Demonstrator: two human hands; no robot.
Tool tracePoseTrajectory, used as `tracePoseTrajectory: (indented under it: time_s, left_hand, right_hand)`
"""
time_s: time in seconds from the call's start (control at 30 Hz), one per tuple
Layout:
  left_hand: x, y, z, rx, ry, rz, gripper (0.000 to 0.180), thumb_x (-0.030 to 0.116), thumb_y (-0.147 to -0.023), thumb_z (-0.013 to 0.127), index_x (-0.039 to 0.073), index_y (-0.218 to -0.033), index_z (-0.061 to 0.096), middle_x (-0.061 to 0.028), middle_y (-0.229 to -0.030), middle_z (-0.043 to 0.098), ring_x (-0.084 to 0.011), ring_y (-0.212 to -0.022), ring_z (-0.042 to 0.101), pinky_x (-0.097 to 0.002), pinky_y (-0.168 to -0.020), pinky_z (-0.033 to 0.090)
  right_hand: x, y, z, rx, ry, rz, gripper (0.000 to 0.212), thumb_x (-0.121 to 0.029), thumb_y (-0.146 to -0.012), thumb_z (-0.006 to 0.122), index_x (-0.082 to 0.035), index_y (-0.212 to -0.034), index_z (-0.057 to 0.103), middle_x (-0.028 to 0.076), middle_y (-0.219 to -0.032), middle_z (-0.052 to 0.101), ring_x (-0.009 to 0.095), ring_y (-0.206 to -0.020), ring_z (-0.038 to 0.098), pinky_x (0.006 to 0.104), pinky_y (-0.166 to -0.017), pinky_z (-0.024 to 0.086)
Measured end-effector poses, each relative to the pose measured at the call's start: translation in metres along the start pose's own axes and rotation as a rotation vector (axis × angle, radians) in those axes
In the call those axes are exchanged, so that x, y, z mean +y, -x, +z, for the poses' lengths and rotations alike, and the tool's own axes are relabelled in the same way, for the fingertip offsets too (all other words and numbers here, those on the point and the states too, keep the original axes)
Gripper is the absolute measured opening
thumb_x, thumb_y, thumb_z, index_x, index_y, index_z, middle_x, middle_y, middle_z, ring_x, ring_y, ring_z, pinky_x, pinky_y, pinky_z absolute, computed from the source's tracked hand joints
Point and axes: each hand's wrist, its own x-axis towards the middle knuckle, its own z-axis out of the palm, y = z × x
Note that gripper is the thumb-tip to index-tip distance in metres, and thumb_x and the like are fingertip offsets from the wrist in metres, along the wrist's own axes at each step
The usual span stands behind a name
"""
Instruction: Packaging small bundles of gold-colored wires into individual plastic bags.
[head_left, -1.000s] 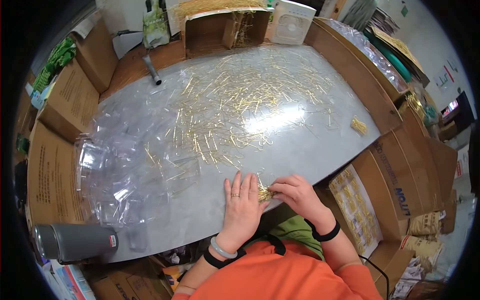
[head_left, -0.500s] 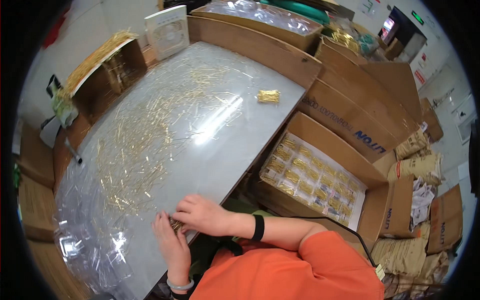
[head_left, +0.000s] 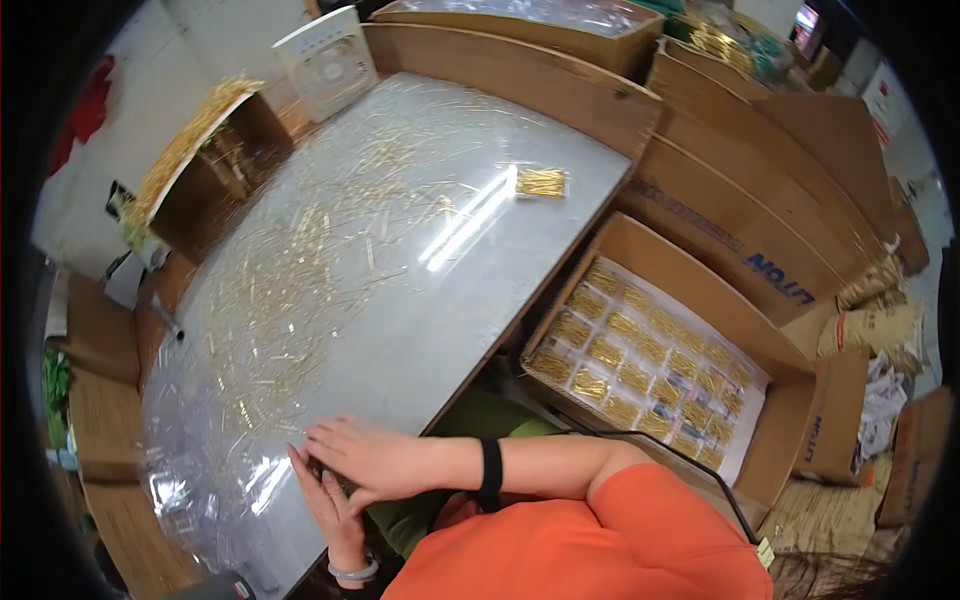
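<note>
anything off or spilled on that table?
Loose gold pins lie strewn every way across the plastic-covered table, unlike the neat packets in the open carton. One filled packet sits alone near the far edge.

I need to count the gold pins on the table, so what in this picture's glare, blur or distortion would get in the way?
Head view: a bright streak of glare lies across the clear plastic sheet mid-table, with smaller glints near the hands; the fisheye bends the table edge and cardboard boxes toward the dark rim; the scattered gold pins blur together at this size.
</note>
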Motion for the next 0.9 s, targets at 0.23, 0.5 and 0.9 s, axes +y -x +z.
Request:
tracePoseTrajectory:
  time_s: [0.23,0.5,0.9]
  left_hand:
    - [-0.001,-0.001,-0.013,0.032,0.196,0.040,0.072,0.022,-0.100,0.061,-0.002,-0.157,0.024,-0.0205,-0.153,0.040,-0.0322,-0.142,0.040,-0.0431,-0.119,0.030]
    - [0.003,0.018,-0.049,-0.087,-0.601,0.147,0.097,0.033,-0.072,0.087,-0.004,-0.147,0.040,-0.0257,-0.149,0.043,-0.0464,-0.143,0.034,-0.0526,-0.118,0.031]
    - [0.004,-0.006,-0.038,-0.171,-0.537,0.300,0.071,0.024,-0.084,0.077,-0.003,-0.142,0.046,-0.0205,-0.145,0.047,-0.0403,-0.142,0.037,-0.0519,-0.118,0.030]
  right_hand:
    - [0.021,-0.004,-0.006,0.028,0.209,-0.163,0.049,-0.022,-0.077,0.078,-0.006,-0.120,0.062,0.009,-0.121,0.062,0.031,-0.116,0.056,0.0434,-0.101,0.045]
    - [-0.004,-0.010,-0.030,-0.042,0.252,-0.024,0.065,-0.030,-0.077,0.080,-0.007,-0.133,0.057,0.012,-0.135,0.059,0.033,-0.126,0.053,0.0440,-0.105,0.041]
    - [0.007,-0.012,-0.032,-0.203,0.214,0.063,0.055,-0.011,-0.080,0.078,-0.007,-0.132,0.061,0.009,-0.134,0.062,0.033,-0.123,0.053,0.0426,-0.102,0.045]
